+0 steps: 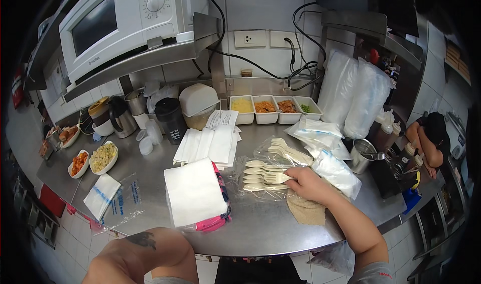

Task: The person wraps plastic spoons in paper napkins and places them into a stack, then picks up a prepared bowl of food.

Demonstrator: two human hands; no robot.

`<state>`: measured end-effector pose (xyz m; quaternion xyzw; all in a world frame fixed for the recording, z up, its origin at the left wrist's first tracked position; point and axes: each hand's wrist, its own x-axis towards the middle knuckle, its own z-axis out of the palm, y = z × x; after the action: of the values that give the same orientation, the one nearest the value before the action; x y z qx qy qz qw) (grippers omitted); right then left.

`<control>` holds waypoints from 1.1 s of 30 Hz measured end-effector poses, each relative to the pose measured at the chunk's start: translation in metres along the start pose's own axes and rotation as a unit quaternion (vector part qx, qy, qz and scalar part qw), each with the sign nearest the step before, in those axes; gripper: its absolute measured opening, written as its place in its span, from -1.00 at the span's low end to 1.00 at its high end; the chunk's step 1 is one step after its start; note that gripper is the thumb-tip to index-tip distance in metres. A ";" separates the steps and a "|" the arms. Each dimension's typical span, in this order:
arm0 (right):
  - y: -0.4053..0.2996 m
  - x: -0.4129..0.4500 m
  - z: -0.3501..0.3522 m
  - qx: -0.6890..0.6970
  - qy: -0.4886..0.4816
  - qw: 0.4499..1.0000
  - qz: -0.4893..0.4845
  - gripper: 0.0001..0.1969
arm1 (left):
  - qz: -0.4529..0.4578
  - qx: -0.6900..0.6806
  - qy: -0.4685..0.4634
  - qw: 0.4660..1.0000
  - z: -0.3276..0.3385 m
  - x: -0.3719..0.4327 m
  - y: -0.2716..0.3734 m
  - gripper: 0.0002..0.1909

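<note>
My right hand [305, 183] pinches the handle end of a cream plastic fork [276, 177], holding it over a pile of matching spoons [253, 179] on clear plastic. More forks [287, 150] lie in a clear bag just behind. A tan cloth [306, 209] sits on the counter below my right wrist. My left hand is out of view; only the bent left arm shows at the lower left, by the counter edge. Between the arms lies a stack of white paper napkins [193, 194] in a pink and dark wrapper, and folded napkins with a printed slip [221, 120] lie behind it.
Four white tubs of toppings [242, 117] stand at the back wall. Wrapped plastic rolls [366, 100], a metal cup [361, 163] and sauce bottles [387, 128] are at right. Two filled bowls [109, 168] and a tumbler [171, 120] stand left. A microwave [127, 24] overhangs. A person [432, 137] leans at far right.
</note>
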<state>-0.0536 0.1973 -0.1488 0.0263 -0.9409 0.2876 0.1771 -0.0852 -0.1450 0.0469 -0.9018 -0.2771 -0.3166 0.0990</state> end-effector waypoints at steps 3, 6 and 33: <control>-0.002 0.000 -0.001 -0.009 -0.017 1.000 0.014 -0.86 | -0.026 -0.043 0.068 0.996 0.006 0.007 -0.011 -0.69; -0.004 0.000 -0.001 -0.005 -0.016 1.000 0.008 -0.86 | 0.074 -0.066 0.034 0.994 0.004 -0.005 -0.015 -0.72; -0.004 0.000 -0.004 -0.020 -0.022 1.000 0.009 -0.83 | 0.075 -0.159 0.012 0.984 -0.006 -0.015 -0.015 -0.68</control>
<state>-0.0517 0.1959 -0.1433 0.0201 -0.9504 0.2693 0.1542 -0.1068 -0.1411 0.0419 -0.9203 -0.1536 -0.3594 -0.0189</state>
